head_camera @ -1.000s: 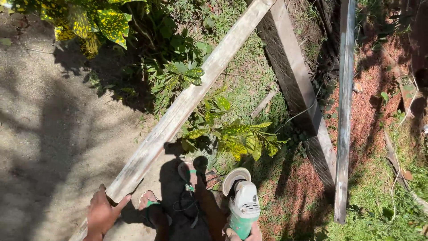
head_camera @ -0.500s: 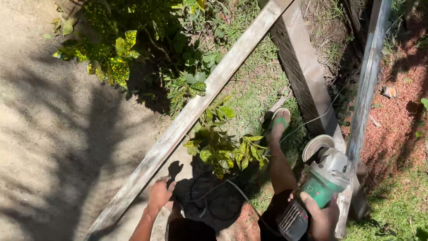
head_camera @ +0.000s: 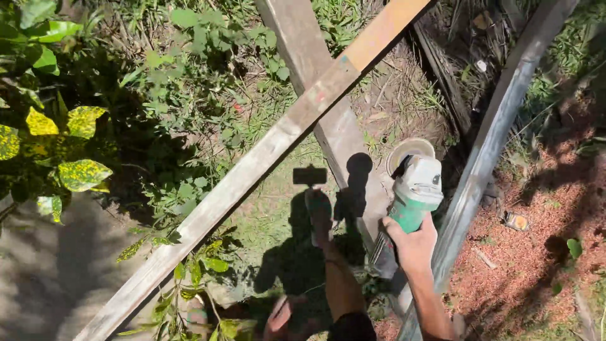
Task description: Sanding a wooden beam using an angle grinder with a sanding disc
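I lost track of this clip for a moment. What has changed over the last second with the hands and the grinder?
The left hand, which gripped the low end of the slanted wooden beam earlier, has let go and is no longer clearly in view. The right hand still holds the green angle grinder, now raised further up and forward, beside the metal post. The beam, the post and the flat plank under the beam lie as before.

Green-and-white angle grinder (head_camera: 415,189)
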